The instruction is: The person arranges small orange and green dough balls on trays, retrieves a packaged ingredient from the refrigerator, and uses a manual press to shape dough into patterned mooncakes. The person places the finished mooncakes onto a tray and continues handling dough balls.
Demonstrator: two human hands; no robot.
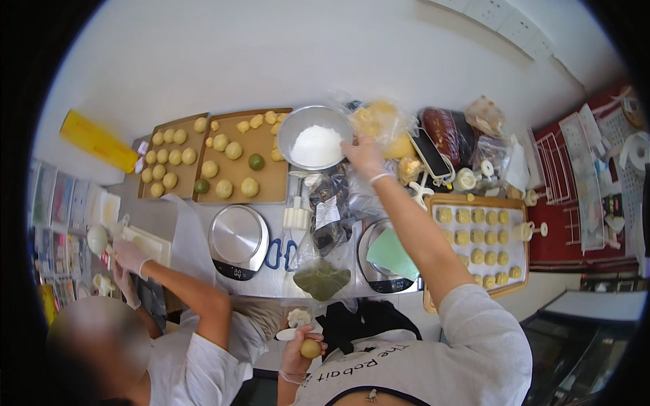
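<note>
In my gloved left hand (298, 351), low near my body, rests a smooth tan dough ball (311, 348). The same hand holds a white plastic mooncake press (287, 334), whose flower-shaped end (299, 317) points toward the table. My gloved right hand (363, 156) reaches across the table to the right rim of a metal bowl (290, 117). White powder (317, 146) lies heaped in that bowl. The right fingertips are at the rim, and whether they grip it or touch the powder is unclear. A plastic bag of yellow dough (378, 119) lies just beyond this hand.
Dough balls sit on brown trays (274, 190) at left. Two digital scales (238, 231) (373, 243), blue-handled scissors (274, 254) and a bag of green dough (322, 281) lie nearer. Stamped pastries fill a tray (523, 238) at right. A co-worker's gloved hand (133, 258) works at left.
</note>
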